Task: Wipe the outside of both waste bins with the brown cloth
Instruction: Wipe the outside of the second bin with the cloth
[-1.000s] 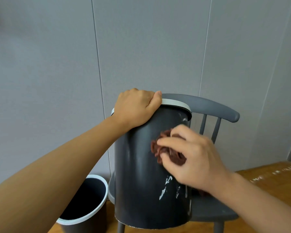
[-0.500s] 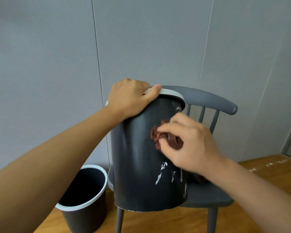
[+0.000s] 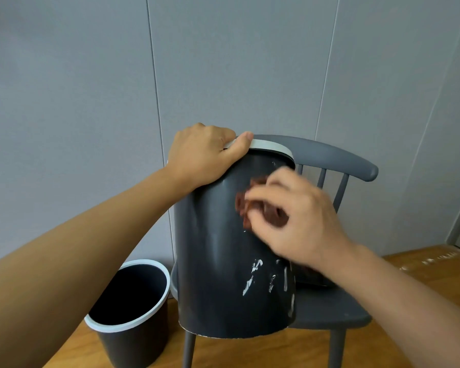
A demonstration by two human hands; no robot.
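Bin wiping, first bin in hand

Left hand grips the rim of the tilted bin at centre frame; right hand pinches the brown cloth against its upper side. White smears remain lower down; second bin, lower left, seemingly unwiped

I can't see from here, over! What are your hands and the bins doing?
Left hand grips raised bin by its rim. Right hand presses brown cloth on its side. Second bin waits on floor. Nothing blocking.
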